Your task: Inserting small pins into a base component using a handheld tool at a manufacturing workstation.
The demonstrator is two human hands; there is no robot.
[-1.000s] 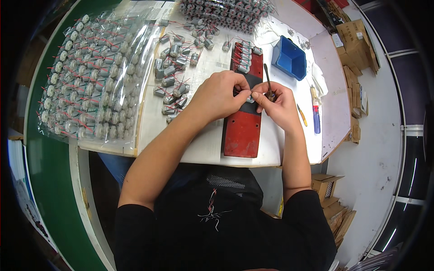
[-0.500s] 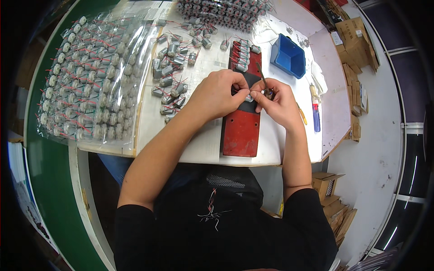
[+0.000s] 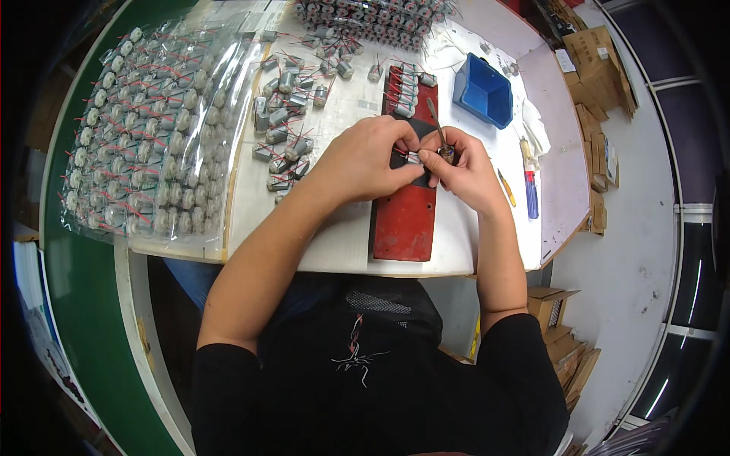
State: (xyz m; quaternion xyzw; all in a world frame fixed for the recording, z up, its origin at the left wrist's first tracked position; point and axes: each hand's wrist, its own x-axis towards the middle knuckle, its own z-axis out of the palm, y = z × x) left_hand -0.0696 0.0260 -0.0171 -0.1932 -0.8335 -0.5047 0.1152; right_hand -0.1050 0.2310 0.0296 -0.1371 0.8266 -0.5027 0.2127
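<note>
My left hand [image 3: 365, 158] and my right hand [image 3: 462, 166] meet over a long red board [image 3: 407, 220] on the white table [image 3: 342, 243]. Between the fingertips of both hands sits a small silver motor [image 3: 414, 158] with thin wires. My right hand also grips a slim metal tool [image 3: 436, 128] that sticks up toward the far side. Several more small motors [image 3: 407, 85] lie in a row on the far end of the red board. Loose motors [image 3: 285, 133] with red wires are scattered just left of my left hand.
Clear plastic bags full of motors [image 3: 141, 144] cover the table's left part. A blue bin [image 3: 484, 93] stands at the far right, a blue-handled tool [image 3: 530, 190] near the right edge. More motors [image 3: 372, 15] are stacked at the back. Cardboard boxes [image 3: 601, 68] lie beyond the table.
Both hands stay together over the red board; the fingers have shifted slightly on the small motor and the metal tool now points more upright.
</note>
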